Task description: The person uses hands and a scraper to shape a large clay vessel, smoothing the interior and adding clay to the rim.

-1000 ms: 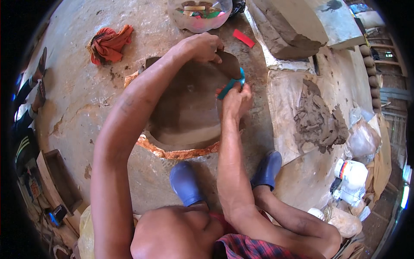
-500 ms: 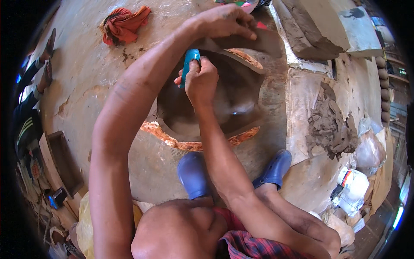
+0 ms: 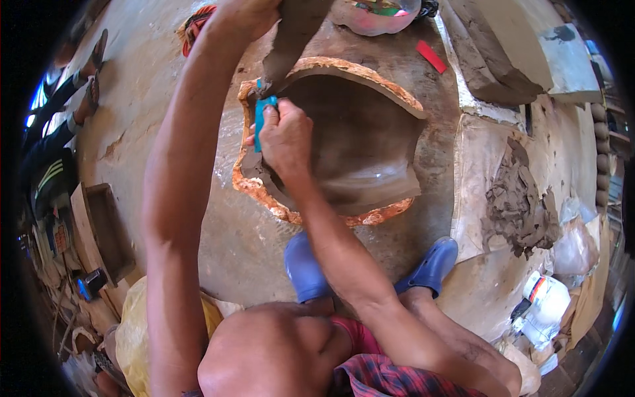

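My left hand (image 3: 254, 13) is up at the top edge, gripping a drooping grey strip of wet clay (image 3: 297, 36); its fingertips are partly cut off. The strip's lower end touches the far left rim of a broad mould (image 3: 260, 196) with a rough orange-brown edge. Smooth grey clay (image 3: 357, 126) lines the mould's hollow. In my right hand (image 3: 288, 142) is a turquoise, flat-handled tool (image 3: 263, 129), held upright at the left side of the rim; its working end is hard to make out.
A clear plastic bowl (image 3: 377, 23) and a red strip (image 3: 431, 57) lie beyond the mould. Large clay blocks (image 3: 493, 53) stand at far right, above a heap of clay scraps (image 3: 519, 205) on a cloth. A wooden trough (image 3: 106, 225) is at left; another person's feet (image 3: 89, 92) show there.
My left hand has drawn the clay strip leftward and up, off the mould's far side, baring the orange rim. My right hand has moved slightly left and down with the tool.
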The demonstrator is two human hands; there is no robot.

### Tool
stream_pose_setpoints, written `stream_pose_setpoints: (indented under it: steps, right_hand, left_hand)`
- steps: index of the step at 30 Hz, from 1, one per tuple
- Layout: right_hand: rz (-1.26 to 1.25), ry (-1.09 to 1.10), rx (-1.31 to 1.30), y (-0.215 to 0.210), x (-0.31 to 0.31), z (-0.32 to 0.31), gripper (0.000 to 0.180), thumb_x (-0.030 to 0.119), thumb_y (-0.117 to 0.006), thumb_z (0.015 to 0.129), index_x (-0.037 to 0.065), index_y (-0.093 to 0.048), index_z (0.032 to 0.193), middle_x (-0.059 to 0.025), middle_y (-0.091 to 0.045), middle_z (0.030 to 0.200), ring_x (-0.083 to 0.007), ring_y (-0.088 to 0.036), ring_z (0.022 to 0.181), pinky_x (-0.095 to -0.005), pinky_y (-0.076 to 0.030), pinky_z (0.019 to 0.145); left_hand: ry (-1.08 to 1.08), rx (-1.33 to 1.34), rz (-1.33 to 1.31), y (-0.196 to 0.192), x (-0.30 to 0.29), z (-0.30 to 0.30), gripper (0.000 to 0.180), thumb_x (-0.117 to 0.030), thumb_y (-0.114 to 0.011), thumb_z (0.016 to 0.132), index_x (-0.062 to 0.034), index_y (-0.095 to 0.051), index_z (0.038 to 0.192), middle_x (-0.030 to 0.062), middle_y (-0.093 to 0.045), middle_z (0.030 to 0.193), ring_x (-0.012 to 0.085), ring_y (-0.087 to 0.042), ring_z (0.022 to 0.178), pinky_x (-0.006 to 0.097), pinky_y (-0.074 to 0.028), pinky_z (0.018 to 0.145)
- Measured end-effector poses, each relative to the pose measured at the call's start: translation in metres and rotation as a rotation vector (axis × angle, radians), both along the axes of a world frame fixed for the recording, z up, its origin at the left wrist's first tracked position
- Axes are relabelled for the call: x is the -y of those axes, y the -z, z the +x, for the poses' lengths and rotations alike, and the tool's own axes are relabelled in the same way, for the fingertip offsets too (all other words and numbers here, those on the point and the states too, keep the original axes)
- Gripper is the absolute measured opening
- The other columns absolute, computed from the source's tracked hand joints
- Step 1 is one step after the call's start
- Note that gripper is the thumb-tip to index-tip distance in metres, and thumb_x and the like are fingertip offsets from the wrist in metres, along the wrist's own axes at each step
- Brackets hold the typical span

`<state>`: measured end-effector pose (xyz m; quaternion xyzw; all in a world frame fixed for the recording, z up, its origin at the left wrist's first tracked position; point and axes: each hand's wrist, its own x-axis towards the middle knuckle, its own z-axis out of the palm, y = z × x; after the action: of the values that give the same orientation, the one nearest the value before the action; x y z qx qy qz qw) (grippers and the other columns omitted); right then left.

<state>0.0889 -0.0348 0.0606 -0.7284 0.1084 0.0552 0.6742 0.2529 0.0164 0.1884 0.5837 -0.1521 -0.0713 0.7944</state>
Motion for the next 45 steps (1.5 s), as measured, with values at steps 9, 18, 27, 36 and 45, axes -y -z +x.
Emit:
stream_pose_setpoints:
  steps: [9, 18, 27, 36, 45]
  right_hand:
    - [0.350, -0.025, -0.001, -0.010, 0.018, 0.011, 0.023, 0.013, -0.054, 0.108, -0.005, -0.068, 0.105, -0.0142, -0.076, 0.080, -0.0245, -0.077, 0.065, -0.0351, -0.061, 0.055]
    - [1.006, 0.686, 0.600, -0.059, 0.197, -0.055, 0.042, 0.030, -0.060, 0.106, 0.005, -0.056, 0.140, -0.0187, -0.067, 0.135, -0.0355, -0.068, 0.122, -0.0509, -0.055, 0.109]
    - [-0.969, 1.344, 0.492, -0.154, 0.456, -0.147, 0.030, 0.022, -0.058, 0.101, 0.005, -0.064, 0.125, -0.0234, -0.074, 0.112, -0.0441, -0.073, 0.099, -0.0527, -0.060, 0.081]
    - [-1.575, 1.246, 0.214, -0.115, 0.513, -0.178, 0.020, 0.020, -0.060, 0.107, 0.001, -0.066, 0.104, -0.0228, -0.074, 0.089, -0.0435, -0.073, 0.084, -0.0528, -0.053, 0.071]
    - [-0.837, 0.622, 0.386, -0.082, 0.335, -0.121, 0.026, 0.022, -0.054, 0.114, -0.002, -0.062, 0.105, -0.0113, -0.075, 0.086, -0.0170, -0.069, 0.063, -0.0329, -0.058, 0.066]
  left_hand:
    - [-0.010, 0.044, -0.476, 0.020, -0.062, -0.026, 0.042, -0.033, -0.062, 0.110, 0.0020, -0.061, 0.132, 0.0147, -0.071, 0.117, 0.0264, -0.068, 0.100, 0.041, -0.058, 0.085]
    - [-0.102, 0.404, 0.522, 0.001, 0.163, -0.170, 0.053, -0.029, -0.074, 0.098, -0.0062, -0.060, 0.144, 0.0282, -0.054, 0.149, 0.0415, -0.050, 0.142, 0.051, -0.042, 0.118]
    - [1.169, -0.344, 0.108, 0.062, 0.123, -0.277, 0.053, -0.037, -0.056, 0.112, 0.0008, -0.059, 0.150, 0.0150, -0.052, 0.162, 0.0241, -0.057, 0.140, 0.040, -0.045, 0.116]
    - [-0.061, -0.989, -0.260, 0.175, 0.022, -0.386, 0.067, -0.050, -0.054, 0.111, -0.0036, -0.039, 0.157, 0.0152, -0.047, 0.160, 0.0319, -0.056, 0.140, 0.050, -0.050, 0.116]
    - [-0.499, -0.774, 0.012, 0.177, -0.022, -0.332, 0.059, -0.047, -0.044, 0.116, -0.0003, -0.051, 0.150, 0.0116, -0.059, 0.148, 0.0241, -0.055, 0.138, 0.042, -0.045, 0.116]
